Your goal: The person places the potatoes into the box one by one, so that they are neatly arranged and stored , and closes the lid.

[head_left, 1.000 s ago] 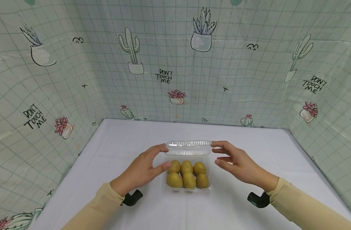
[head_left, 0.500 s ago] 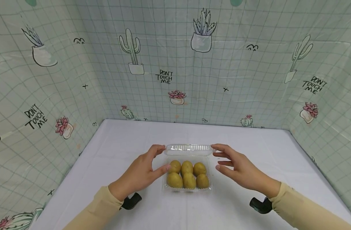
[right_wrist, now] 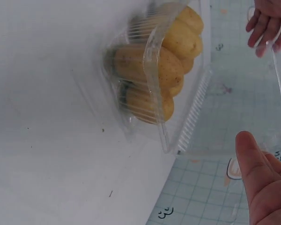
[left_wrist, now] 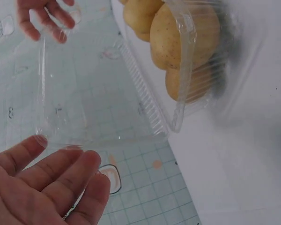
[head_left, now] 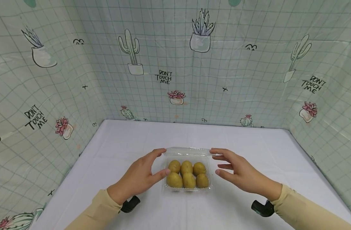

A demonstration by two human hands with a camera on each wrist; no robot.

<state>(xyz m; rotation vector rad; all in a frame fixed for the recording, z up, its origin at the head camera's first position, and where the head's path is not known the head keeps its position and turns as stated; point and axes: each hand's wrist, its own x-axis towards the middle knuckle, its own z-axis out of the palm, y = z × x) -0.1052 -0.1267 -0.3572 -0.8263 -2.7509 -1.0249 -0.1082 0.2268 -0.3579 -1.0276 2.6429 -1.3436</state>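
Note:
A clear plastic clamshell box (head_left: 189,189) stands on the white table with several yellow-brown potatoes (head_left: 188,180) in its base. Its see-through lid (head_left: 188,152) is hinged at the far side and stands raised. My left hand (head_left: 137,177) touches the lid's left corner with its fingertips, the thumb held apart near the potatoes. At the right corner, the fingertips of my right hand (head_left: 244,172) meet the lid, its fingers spread and nearly straight. Both wrist views show the lid's ribbed hinge side and the fingers beside its free edge; neither hand is curled round it.
White cloth covers the table (head_left: 129,134) around the box. Behind and at both sides hangs a grid-patterned curtain (head_left: 221,70) printed with cacti. A black strap-like piece (head_left: 130,204) shows under the left wrist, another (head_left: 263,208) under the right.
The lid has swung toward me, its free edge lower in the head view. Both hands have moved slightly nearer with it. The base and potatoes have stayed in place.

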